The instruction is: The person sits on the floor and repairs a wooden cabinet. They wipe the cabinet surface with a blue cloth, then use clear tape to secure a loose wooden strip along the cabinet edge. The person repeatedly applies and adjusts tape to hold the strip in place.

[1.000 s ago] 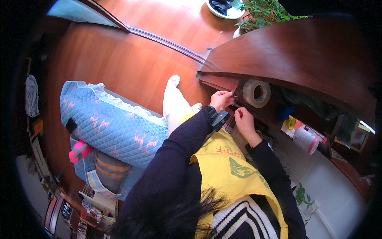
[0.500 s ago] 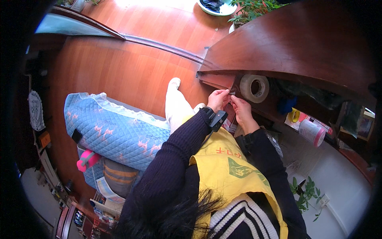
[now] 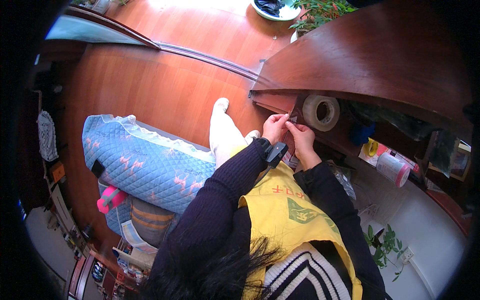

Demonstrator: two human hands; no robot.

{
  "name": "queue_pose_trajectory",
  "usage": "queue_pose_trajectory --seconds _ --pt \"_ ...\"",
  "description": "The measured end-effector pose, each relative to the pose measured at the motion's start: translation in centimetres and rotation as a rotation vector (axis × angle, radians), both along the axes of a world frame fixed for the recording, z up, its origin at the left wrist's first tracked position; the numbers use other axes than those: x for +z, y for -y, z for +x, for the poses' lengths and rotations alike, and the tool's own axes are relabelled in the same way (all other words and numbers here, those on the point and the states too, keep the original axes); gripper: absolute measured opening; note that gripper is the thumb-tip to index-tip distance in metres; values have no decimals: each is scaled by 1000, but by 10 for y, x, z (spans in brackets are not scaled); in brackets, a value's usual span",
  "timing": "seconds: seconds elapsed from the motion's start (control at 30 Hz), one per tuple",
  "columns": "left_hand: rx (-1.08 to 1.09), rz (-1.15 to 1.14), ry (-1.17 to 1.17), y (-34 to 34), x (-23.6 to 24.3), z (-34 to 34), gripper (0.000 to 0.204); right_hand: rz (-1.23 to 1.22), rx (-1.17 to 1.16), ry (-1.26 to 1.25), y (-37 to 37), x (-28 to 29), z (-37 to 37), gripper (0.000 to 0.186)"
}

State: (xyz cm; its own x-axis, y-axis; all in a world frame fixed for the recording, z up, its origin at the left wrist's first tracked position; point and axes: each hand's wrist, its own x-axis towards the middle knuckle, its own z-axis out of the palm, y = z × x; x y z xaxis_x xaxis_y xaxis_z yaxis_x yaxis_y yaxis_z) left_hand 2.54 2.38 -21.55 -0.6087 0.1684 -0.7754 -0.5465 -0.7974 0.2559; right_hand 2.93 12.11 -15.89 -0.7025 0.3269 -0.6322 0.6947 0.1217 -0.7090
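Observation:
My left hand (image 3: 273,128) and my right hand (image 3: 303,139) meet at their fingertips in front of the open shelf. Both are closed in a pinch. Whatever lies between the fingers is too small and too covered to name; a thin sliver of something shows at the tips. Just right of the fingers, a wide roll of clear tape (image 3: 306,114) stands on edge in the shelf of the dark wooden cabinet (image 3: 360,60). A dark wrist device (image 3: 276,154) sits on my left wrist. A yellow apron (image 3: 280,200) covers my front.
To the left stands a seat under a blue quilted cover (image 3: 150,160), with a pink object (image 3: 113,199) beside it. Along the shelf are a yellow roll (image 3: 370,147) and a white-and-pink canister (image 3: 392,169). A plant (image 3: 385,245) grows at lower right; a basin (image 3: 280,14) lies on the far floor.
My fingertips have drawn closer together, and the small pale bit that showed between them is now mostly covered. The whole view has shifted slightly.

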Motion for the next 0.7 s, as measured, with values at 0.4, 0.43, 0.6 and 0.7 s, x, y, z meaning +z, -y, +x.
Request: queue_pose_trajectory --seconds 0.4,0.43,0.6,0.7 --pt "12 47 -44 7 5 1 19 297 8 -99 6 -10 4 26" --pt "-6 33 -38 8 6 1 19 298 6 -105 7 -8 4 27" --pt "-53 -3 -46 10 9 -3 20 459 93 -94 10 2 1 31" --pt "-144 -125 -75 10 8 -5 19 556 151 -84 9 6 1 34"
